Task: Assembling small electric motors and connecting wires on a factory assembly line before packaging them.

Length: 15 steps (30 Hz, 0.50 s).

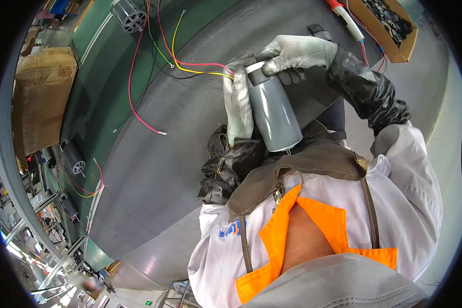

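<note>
A glossy grey motor (pixel 274 113) with a tapered, can-shaped body lies tilted above the bench edge, close to my apron. A thin shaft pokes out of its lower end, and a white ring (pixel 256 66) caps the upper end. My left hand (pixel 238 100), in a grey-white glove, is closed along its upper left side. Red, yellow and black wires (pixel 203 71) come out beside those fingers and trail left. My right hand (pixel 297 55), gloved too, grips the upper end, thumb and fingers against the white ring. Its far fingertips are partly hidden behind the motor.
A grey motor (pixel 130 16) with loose wires sits on the green belt (pixel 95 87) at the far left; another motor (pixel 73 157) lies nearer. Cardboard (pixel 43 97) stands beyond the belt. At upper right are a red-and-white handheld tool (pixel 348 21) and a carton (pixel 406 43) of black parts.
</note>
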Motion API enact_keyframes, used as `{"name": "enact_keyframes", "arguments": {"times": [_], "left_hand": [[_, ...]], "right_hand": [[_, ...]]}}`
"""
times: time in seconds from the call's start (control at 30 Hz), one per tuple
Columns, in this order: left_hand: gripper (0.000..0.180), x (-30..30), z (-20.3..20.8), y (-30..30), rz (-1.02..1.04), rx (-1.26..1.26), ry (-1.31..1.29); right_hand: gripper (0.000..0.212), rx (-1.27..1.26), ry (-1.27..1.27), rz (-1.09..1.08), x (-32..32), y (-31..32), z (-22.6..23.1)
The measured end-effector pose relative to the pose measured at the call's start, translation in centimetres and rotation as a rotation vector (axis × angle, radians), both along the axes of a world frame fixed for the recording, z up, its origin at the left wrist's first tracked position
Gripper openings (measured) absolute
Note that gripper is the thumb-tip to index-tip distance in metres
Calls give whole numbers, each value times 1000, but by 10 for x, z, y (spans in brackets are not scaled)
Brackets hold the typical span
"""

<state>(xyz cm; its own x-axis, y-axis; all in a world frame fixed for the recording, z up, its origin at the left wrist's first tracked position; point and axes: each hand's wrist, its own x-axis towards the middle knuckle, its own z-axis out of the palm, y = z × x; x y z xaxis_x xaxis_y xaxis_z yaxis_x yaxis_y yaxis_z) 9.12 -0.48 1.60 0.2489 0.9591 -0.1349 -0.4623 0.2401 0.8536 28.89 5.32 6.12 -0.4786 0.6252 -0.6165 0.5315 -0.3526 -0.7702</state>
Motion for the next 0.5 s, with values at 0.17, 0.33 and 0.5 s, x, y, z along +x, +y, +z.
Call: {"name": "enact_keyframes", "arguments": {"times": [0.17,0.33,0.5], "left_hand": [[38,-7,-19,9,-19,-60,9],[27,-2,-17,14,73,213,284],[26,3,-13,18,53,311,547]], "right_hand": [[30,3,-117,122,-12,16,10],[36,138,-44,74,-4,-7,-6],[37,513,116,-346,12,-43,-45]]}}
